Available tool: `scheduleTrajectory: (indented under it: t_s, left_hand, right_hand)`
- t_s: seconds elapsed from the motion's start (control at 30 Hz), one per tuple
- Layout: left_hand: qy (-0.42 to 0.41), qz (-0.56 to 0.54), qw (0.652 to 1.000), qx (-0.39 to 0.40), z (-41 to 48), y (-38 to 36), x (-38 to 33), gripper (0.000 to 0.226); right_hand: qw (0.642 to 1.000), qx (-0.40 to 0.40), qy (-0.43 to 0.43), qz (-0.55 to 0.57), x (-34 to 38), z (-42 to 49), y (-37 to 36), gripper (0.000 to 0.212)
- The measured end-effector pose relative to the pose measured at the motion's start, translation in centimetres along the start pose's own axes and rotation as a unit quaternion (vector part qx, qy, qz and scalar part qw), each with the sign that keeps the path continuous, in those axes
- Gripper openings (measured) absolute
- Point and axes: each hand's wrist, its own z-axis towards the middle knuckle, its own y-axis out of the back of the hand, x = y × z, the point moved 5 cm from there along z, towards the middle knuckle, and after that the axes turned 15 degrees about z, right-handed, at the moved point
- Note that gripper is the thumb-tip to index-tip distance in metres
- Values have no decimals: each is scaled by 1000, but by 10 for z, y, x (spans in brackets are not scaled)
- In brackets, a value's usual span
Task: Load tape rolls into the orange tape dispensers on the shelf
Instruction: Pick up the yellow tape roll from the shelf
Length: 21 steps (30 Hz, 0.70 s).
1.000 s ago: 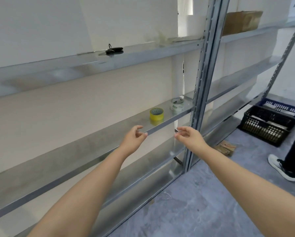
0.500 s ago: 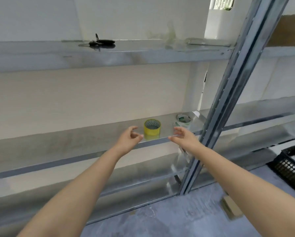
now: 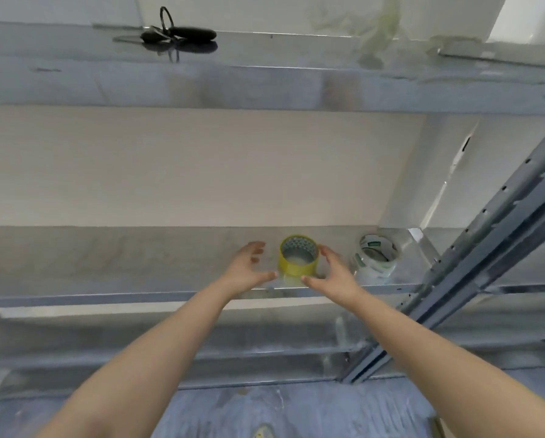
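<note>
A yellow tape roll (image 3: 298,260) stands on the middle metal shelf (image 3: 138,263), its hollow core facing up. My left hand (image 3: 247,271) hovers just left of it with fingers spread and holds nothing. My right hand (image 3: 331,275) is on the roll's right side, fingers relaxed, its fingertips close to or touching the roll. A clear tape roll with green print (image 3: 375,259) lies tilted further right on the same shelf. No orange dispenser is in view.
A black bunch of keys (image 3: 176,34) lies on the upper shelf (image 3: 265,80). A perforated grey upright (image 3: 486,248) slants down at the right. Lower shelves and a grey floor (image 3: 265,412) lie below my arms.
I have stepped closer to the shelf. Both hands moved forward over the shelf edge and now flank the yellow roll.
</note>
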Motion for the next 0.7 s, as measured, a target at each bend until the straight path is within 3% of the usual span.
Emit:
scheduleTrajectory:
  t_s: [0.13, 0.33, 0.53, 0.7]
  left_hand:
    - [18, 43, 999, 23, 26, -22, -2, 88]
    - [30, 150, 988, -3, 48, -52, -10, 90]
    - [67, -28, 994, -82, 40, -49, -20, 77]
    - [103, -75, 979, -158, 23, -24, -19, 78]
  right_hand:
    - [1000, 22, -18, 12, -11, 27, 0, 95]
    - [995, 81, 44, -27, -19, 52, -6, 89]
    - [992, 82, 92, 14, -9, 66, 1, 63]
    - [978, 149, 126, 69, 15, 81, -10, 66]
